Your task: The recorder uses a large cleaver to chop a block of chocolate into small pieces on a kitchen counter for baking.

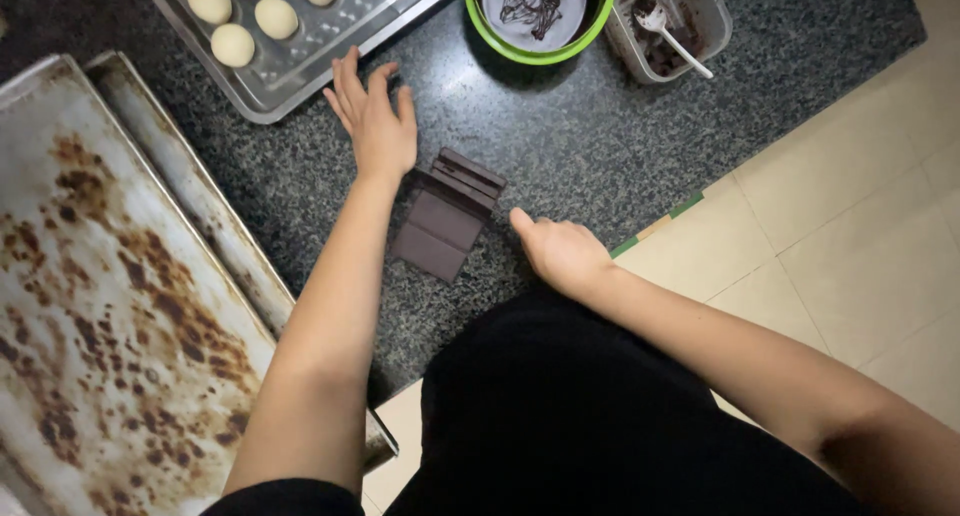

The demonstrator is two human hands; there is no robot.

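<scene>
Head view, looking down at a speckled dark stone counter (pixel 600 146). Nearest, at the left, a large, brown-stained baking sheet (pixel 100 306) is lying nested on a second one.

Between your hands, a stack of dark chocolate slabs (pixel 447 214) is resting flat on the counter, the upper pieces stepped toward the far right. Your right hand (pixel 562 253) is sitting just to the right of the stack, fingers curled loosely, thumb pointing at the slabs but not touching them; it is gripping nothing. Your left hand (pixel 374 119) is lying palm down just beyond the stack's far left corner, fingers spread and flat, clamped on nothing.

Handling, as a judgement: the slabs are looking stiff and brittle, smooth-faced, moderately heavy for their size, and likely to soften and smear under warm fingers. You are best taking them by the long edges, lifting the whole stack level so that the stepped pieces are not sliding off.

Farther off, at the far left, a metal tray (pixel 300 71) is holding pale dough balls (pixel 233 45) in rows. At the far centre, a green-rimmed bowl (pixel 540 51) is showing dark streaks on a pale lining. To its right, a clear plastic tub (pixel 715 16) is holding dark remains and a white spoon (pixel 672 38). No labels or signs are showing; a green-and-tan strip (pixel 660 223) is edging the counter beside the pale floor tiles (pixel 850 226).
</scene>
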